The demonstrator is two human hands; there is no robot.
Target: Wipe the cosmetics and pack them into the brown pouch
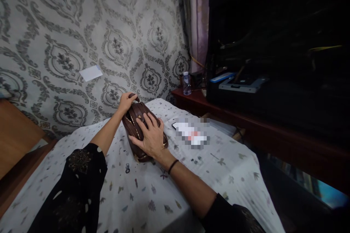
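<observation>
A brown leather handbag (138, 109) with gold-coloured zips and a small gold clasp sits on a bed or table covered by a white printed cloth (153, 189). At its far end, my left hand (126, 102) is closed around the short top handle (134, 97); part of its grip is hidden. My right hand (151, 136) lies over the bag's near side, palm down with the fingers spread. To the right of the bag, a phone (188, 132) rests on the cloth, its screen blurred out.
Patterned wallpaper (90, 36) backs the scene, with a white card (91, 73) against it. On the right, a dark red shelf (191, 99) holds a clear bottle (186, 84) and a large black television or cabinet (273, 14). Wooden furniture (19, 131) stands at left.
</observation>
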